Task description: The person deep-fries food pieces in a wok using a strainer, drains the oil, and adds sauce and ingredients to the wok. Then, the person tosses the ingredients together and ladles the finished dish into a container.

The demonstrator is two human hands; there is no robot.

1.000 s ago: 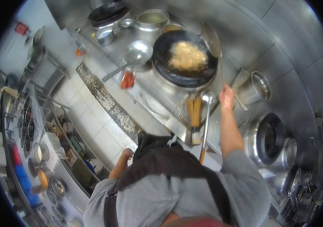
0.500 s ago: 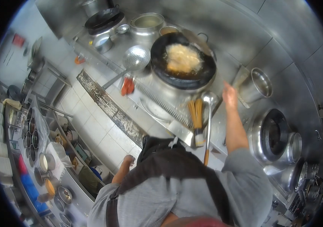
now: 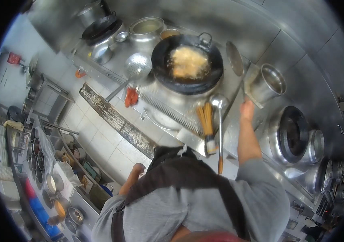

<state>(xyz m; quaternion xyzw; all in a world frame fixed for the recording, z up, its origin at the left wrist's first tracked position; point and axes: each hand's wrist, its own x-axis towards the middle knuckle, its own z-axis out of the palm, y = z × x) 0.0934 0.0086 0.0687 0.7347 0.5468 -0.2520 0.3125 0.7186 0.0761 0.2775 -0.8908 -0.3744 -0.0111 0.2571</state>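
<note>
My right hand (image 3: 246,111) is closed around the thin handle of a round, flat metal skimmer (image 3: 234,58), its disc tilted almost edge-on just right of the black wok (image 3: 158,78). In the wok, a pale golden mass of food (image 3: 189,62) bubbles in dark oil. My left hand (image 3: 139,168) hangs low by my side with curled fingers, and nothing shows in it. A steel ladle (image 3: 219,101) with a wooden grip lies between the wok and my body. Beside it is a bamboo wok brush (image 3: 206,121). Left of the wok rests a perforated strainer (image 3: 138,65).
A steel pot (image 3: 274,78) stands right of my hand, and a second wok (image 3: 289,135) sits farther right. Behind the strainer are a large pot (image 3: 145,27) and a smaller pan (image 3: 101,54). A red cloth-like item (image 3: 131,97) lies on the stove's edge. Shelves with bowls line the left.
The skimmer has moved off the wok's right rim to the right, and its disc has turned more upright. My right hand has drawn slightly back. The left hand has hardly moved.
</note>
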